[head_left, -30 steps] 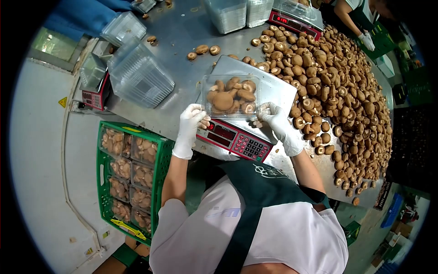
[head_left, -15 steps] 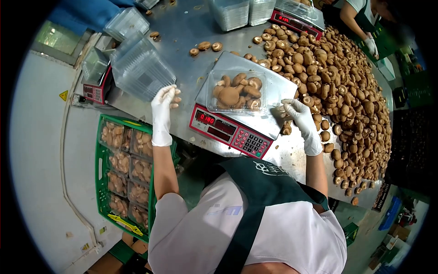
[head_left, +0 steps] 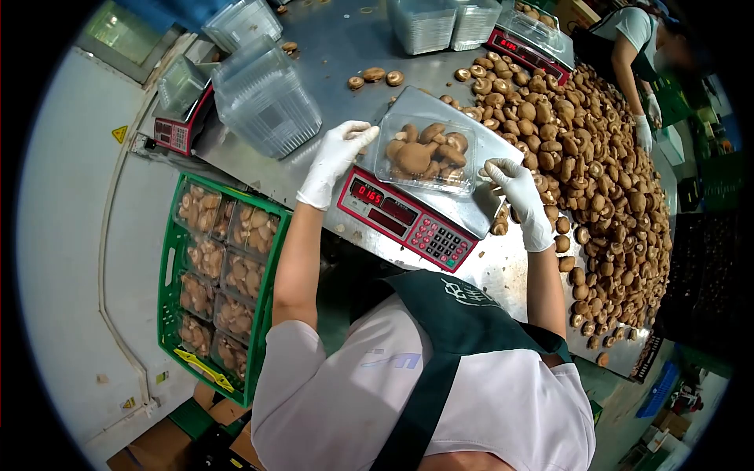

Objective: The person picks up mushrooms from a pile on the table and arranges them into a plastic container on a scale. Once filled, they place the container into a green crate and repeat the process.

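Note:
A clear plastic tray (head_left: pixel 386 174) of brown mushrooms (head_left: pixel 414 159) rests on the metal plate of a red digital scale (head_left: pixel 408 221), whose display reads about 0.165. My left hand (head_left: pixel 339 159), in a white glove, has its fingertips pinched at the tray's left rim. At the right rim, the fingers of my gloved right hand (head_left: pixel 518 196) are bent and closed against the edge. Both hands appear to hold the tray from its two sides, though the exact contact of the fingertips is hard to make out.
A big heap of mushrooms (head_left: pixel 605 196) covers the table's right side. Nested empty trays (head_left: pixel 267 102) stand at left, more stacks (head_left: pixel 424 27) at the back. A green crate (head_left: pixel 166 306) of filled trays sits below left. A co-worker's gloved hand (head_left: pixel 644 133) is at far right.
My left hand has moved right, from beside the nested trays to the filled tray's left rim. My right hand has come in to its right rim. The display dropped from about 0.180.

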Motion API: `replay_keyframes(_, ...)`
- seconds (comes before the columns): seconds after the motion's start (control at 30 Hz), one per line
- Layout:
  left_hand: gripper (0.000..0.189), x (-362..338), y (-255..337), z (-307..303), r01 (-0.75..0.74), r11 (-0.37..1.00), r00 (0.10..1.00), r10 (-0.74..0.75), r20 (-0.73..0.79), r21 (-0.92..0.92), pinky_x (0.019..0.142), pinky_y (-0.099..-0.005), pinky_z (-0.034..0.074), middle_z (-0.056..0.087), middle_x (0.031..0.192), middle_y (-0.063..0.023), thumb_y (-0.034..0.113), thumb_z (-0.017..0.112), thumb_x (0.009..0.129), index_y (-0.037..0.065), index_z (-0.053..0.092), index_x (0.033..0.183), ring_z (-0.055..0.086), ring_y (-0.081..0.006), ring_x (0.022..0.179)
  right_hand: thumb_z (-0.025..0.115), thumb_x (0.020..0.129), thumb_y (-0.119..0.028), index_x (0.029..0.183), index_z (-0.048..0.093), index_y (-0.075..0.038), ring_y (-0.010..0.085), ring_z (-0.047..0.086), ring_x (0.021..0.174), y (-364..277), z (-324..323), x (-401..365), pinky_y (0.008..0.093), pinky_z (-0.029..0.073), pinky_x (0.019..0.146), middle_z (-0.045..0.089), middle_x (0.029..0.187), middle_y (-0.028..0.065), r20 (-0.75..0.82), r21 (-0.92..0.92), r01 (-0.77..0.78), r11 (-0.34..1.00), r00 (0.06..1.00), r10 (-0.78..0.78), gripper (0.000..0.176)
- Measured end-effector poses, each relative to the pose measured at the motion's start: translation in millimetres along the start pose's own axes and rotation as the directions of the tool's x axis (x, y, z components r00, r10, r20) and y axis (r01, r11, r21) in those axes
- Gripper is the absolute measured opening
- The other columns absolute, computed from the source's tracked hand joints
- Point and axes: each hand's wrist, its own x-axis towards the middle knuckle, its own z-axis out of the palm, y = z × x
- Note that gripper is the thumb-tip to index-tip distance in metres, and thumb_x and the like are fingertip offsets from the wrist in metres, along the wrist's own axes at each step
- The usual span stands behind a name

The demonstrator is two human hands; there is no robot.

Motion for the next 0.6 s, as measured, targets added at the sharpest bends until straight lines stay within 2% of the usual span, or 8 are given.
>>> replay_keyframes(0.17, 0.043, -8.5, -4.5, 19.2, 0.045, 0.989, 0.989, -0.064, 0.137, 0.140, 0.060, -0.0229, 0.044, 0.065, 0.084, -0.0026, 0.041, 0.070, 0.082, 0.006, 0.063, 0.105, 0.057, -0.0091, 0.072, 0.067, 0.086, -0.039, 0.110, 0.064, 0.001, 0.0119, 0.061, 0.075, -5.3, 12.8, 1.7, 0.0253, 0.049, 0.065, 0.068, 0.091, 0.0075, 0.077, -0.241, -0.006, 0.971, 0.997, 0.025, 0.046)
replay_keyframes(0.2, 0.039, -9.9, -12.7, 23.4, -0.003, 1.000, 0.990, 0.001, 0.142, 0.014, 0.061, -0.0224, 0.044, 0.062, 0.080, -0.0026, 0.036, 0.075, 0.079, 0.005, 0.063, 0.099, 0.057, -0.0095, 0.072, 0.071, 0.083, -0.039, 0.109, 0.064, 0.000, 0.0121, 0.060, 0.075, -4.2, 18.2, -1.0, 0.0263, 0.049, 0.067, 0.068, 0.090, 0.0089, 0.079, -0.254, 0.014, 0.967, 0.997, 0.007, 0.048)
replay_keyframes(0.23, 0.035, -11.2, -19.5, 25.7, -0.048, 0.997, 0.991, 0.055, 0.120, -0.060, 0.064, -0.0232, 0.046, 0.060, 0.078, -0.0034, 0.026, 0.078, 0.076, 0.002, 0.061, 0.096, 0.057, -0.0112, 0.073, 0.076, 0.078, -0.038, 0.104, 0.064, -0.001, 0.0177, 0.064, 0.078, -2.6, 24.4, -5.0, 0.0268, 0.051, 0.072, 0.068, 0.089, 0.0104, 0.082, -0.119, 0.044, 0.992, 0.996, -0.035, 0.046)
replay_keyframes(0.37, 0.041, -50.6, -36.3, 19.3, -0.420, 0.902, 0.907, 0.418, 0.046, 0.099, 0.079, -0.0298, 0.049, 0.059, 0.099, -0.0095, 0.009, 0.078, 0.067, 0.000, 0.058, 0.102, 0.060, -0.0190, 0.088, 0.082, 0.068, -0.014, 0.098, 0.060, -0.004, 0.0173, 0.062, 0.080, 2.9, 46.1, -38.4, 0.0296, 0.051, 0.072, 0.065, 0.095, 0.0088, -0.101, -0.149, 0.311, 0.939, 0.939, -0.328, 0.038)
replay_keyframes(0.4, 0.043, -67.5, -34.3, 25.8, -0.551, 0.811, 0.811, 0.576, -0.101, 0.197, 0.085, -0.0335, 0.048, 0.058, 0.111, -0.0124, 0.008, 0.077, 0.064, 0.001, 0.058, 0.102, 0.059, -0.0261, 0.099, 0.081, 0.068, -0.011, 0.097, 0.059, -0.005, 0.0168, 0.062, 0.083, 13.4, 48.9, -39.6, 0.0298, 0.051, 0.072, 0.065, 0.100, 0.0106, -0.128, -0.231, 0.484, 0.844, 0.845, -0.520, 0.037)
replay_keyframes(0.47, 0.036, -82.5, -50.1, 26.8, -0.655, 0.672, 0.661, 0.731, -0.169, 0.345, 0.089, -0.0378, 0.047, 0.059, 0.111, -0.0152, 0.009, 0.077, 0.065, 0.002, 0.054, 0.092, 0.057, -0.0321, 0.106, 0.077, 0.066, -0.004, 0.091, 0.054, -0.007, 0.0196, 0.061, 0.089, 30.2, 56.6, -33.6, 0.0312, 0.050, 0.072, 0.063, 0.111, 0.0160, -0.125, -0.364, 0.731, 0.577, 0.575, -0.808, 0.035)
replay_keyframes(0.53, 0.035, -93.1, -65.1, 22.9, -0.703, 0.551, 0.536, 0.826, -0.175, 0.449, 0.089, -0.0397, 0.046, 0.058, 0.115, -0.0166, 0.010, 0.076, 0.067, 0.004, 0.050, 0.090, 0.057, -0.0346, 0.107, 0.076, 0.062, -0.001, 0.088, 0.051, -0.008, 0.0288, 0.062, 0.092, 27.6, 63.4, -38.9, 0.0338, 0.050, 0.076, 0.063, 0.113, 0.0185, -0.089, -0.428, 0.798, 0.425, 0.431, -0.898, 0.037)
replay_keyframes(0.6, 0.036, -103.8, -72.6, 13.9, -0.696, 0.517, 0.497, 0.848, -0.185, 0.498, 0.089, -0.0398, 0.046, 0.058, 0.116, -0.0167, 0.012, 0.076, 0.067, 0.004, 0.049, 0.090, 0.057, -0.0348, 0.106, 0.078, 0.060, -0.004, 0.089, 0.051, -0.006, 0.0327, 0.062, 0.094, 25.8, 72.9, -39.0, 0.0361, 0.050, 0.079, 0.064, 0.110, 0.0185, -0.076, -0.440, 0.832, 0.339, 0.342, -0.937, 0.040)
